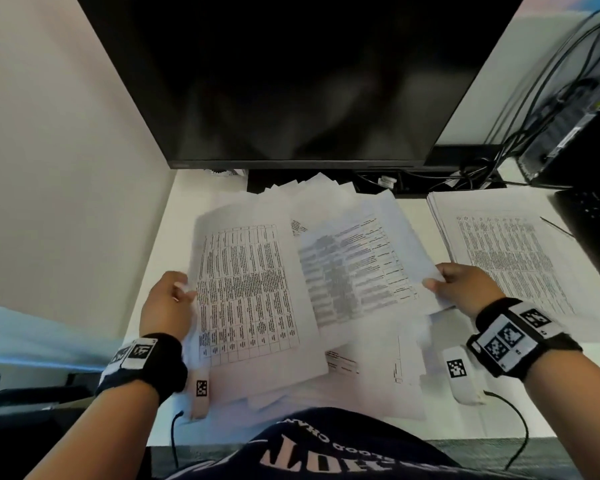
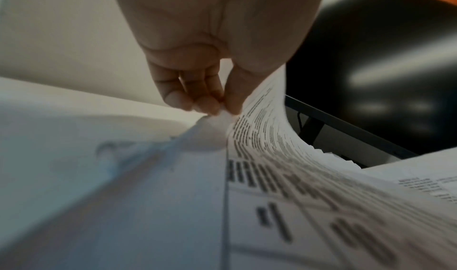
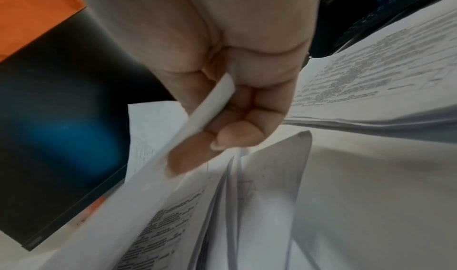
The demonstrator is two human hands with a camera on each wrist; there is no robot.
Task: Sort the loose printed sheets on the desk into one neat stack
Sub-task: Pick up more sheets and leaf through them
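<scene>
The left hand (image 1: pixel 168 304) pinches the left edge of a printed sheet (image 1: pixel 253 299), thumb against fingertips (image 2: pixel 205 104), so the paper curls up off the loose pile (image 1: pixel 361 386) spread over the middle of the white worktop (image 1: pixel 160 258). The right hand (image 1: pixel 465 289) has its fingers curled round the right edge of another sheet (image 1: pixel 354 271), thumb on top; whether it grips one page or several seems unclear in the blurred wrist view. Both sheets overlap above the pile, which reaches back under a dark monitor (image 1: pixel 291 81) whose lower edge and stand crowd the far side. To the right, a neater stack (image 1: pixel 499 251) lies apart from the pile, next to a black keyboard (image 1: pixel 593 220) at the frame's edge. Behind it stand a dark computer case (image 1: pixel 575 109) and tangled cables (image 1: pixel 482 168). A pale wall (image 1: pixel 59 168) closes in the left side.
</scene>
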